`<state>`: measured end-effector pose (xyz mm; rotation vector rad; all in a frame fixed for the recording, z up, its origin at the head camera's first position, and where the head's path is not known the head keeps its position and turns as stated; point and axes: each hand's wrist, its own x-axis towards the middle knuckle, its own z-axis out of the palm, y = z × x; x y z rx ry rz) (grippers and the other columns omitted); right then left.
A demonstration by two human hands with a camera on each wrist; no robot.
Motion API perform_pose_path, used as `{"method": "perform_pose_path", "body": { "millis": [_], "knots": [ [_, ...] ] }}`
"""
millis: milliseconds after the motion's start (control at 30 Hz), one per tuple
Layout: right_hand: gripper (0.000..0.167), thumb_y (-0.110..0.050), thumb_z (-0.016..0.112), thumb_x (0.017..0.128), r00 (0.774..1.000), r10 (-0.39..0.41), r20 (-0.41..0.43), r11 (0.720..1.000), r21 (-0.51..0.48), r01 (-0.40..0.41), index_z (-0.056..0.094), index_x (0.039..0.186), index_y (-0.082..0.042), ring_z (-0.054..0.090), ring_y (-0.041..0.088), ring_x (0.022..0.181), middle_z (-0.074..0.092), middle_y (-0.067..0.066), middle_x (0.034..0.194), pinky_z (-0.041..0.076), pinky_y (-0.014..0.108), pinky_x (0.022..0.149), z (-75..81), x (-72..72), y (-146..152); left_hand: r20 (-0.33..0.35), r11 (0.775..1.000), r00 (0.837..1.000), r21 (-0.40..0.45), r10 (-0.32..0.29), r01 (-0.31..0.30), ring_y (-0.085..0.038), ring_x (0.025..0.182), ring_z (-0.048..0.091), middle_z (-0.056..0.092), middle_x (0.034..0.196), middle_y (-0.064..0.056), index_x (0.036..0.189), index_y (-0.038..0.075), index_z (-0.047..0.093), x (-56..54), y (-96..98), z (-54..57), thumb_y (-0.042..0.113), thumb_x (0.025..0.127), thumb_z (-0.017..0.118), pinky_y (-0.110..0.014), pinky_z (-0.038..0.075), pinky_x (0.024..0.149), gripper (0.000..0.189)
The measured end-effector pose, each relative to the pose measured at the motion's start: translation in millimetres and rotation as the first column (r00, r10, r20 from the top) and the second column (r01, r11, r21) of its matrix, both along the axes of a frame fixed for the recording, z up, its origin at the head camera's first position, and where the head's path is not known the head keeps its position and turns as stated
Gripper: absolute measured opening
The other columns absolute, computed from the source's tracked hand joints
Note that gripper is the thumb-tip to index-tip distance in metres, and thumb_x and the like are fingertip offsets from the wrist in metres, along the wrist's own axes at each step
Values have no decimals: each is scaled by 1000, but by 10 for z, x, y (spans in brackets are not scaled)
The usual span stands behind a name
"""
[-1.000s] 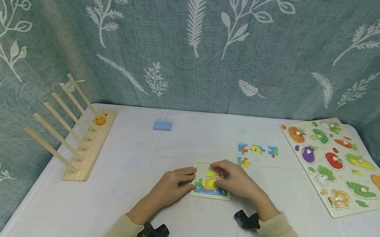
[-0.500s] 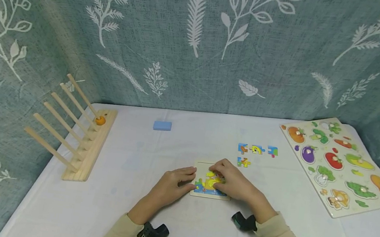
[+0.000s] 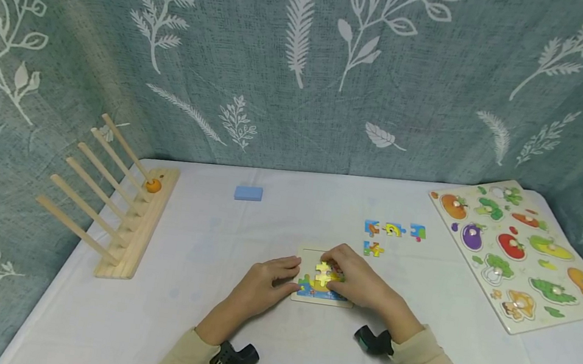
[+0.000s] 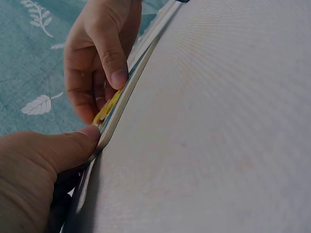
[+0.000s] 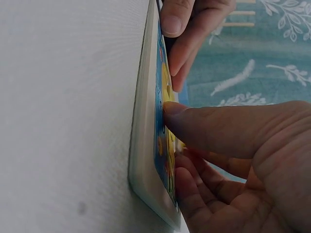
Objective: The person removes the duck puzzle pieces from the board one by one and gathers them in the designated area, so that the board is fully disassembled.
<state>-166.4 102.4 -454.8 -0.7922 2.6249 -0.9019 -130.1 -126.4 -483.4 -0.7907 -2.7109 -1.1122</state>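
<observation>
A small square jigsaw tray (image 3: 322,302) lies on the table, partly filled with blue, green and yellow pieces. My left hand (image 3: 266,283) rests at its left edge, the thumb (image 4: 80,143) against the near corner and the fingers further up that side. My right hand (image 3: 361,280) reaches over the tray from the right and pinches a yellow puzzle piece (image 3: 322,273) between thumb (image 5: 182,116) and fingers, close over the tray. The right fingers hide the upper right part of the picture.
Several loose puzzle pieces (image 3: 394,229) lie beyond the right hand. At the right is a vegetable knob-puzzle board (image 3: 526,268). A wooden peg stand (image 3: 142,239) with an orange bead (image 3: 153,185) stands left. A blue block (image 3: 248,193) lies at the back.
My right hand has shifted slightly left over the tray, and the yellow piece at its fingertips now looks paler and tipped up. My left hand has stayed in place.
</observation>
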Motion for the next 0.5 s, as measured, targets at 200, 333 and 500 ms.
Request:
{"method": "perform_pose_path", "body": {
  "millis": [200, 333, 500],
  "knots": [
    [43, -8, 72, 83, 1000, 14, 4, 999, -31, -14, 55, 123, -7, 53, 17, 104, 56, 5, 118, 48, 41, 96, 5, 3, 3, -13, 1000, 1000, -1, -4, 4, -25, 119, 58, 62, 126, -11, 116, -2, 66, -2, -5, 1, 21, 83, 73, -37, 51, 97, 40],
    [43, -8, 71, 84, 1000, 30, 6, 999, -37, -30, 55, 124, -8, 53, 15, 99, 57, 2, 114, 49, 39, 93, -3, -1, 11, -14, 1000, 1000, -1, -6, 6, -25, 119, 58, 62, 126, -11, 115, -2, 66, -1, -7, 5, 20, 83, 73, -37, 51, 97, 40],
    [39, -8, 69, 86, 998, 62, -27, 996, -68, -64, 58, 123, -8, 50, 11, 92, 59, 0, 109, 49, 33, 85, -24, -11, 38, -12, 1000, 1000, 2, -8, 8, -26, 120, 58, 62, 126, -11, 116, -2, 66, 1, -9, 9, 20, 82, 74, -37, 51, 97, 41]
  ]
}}
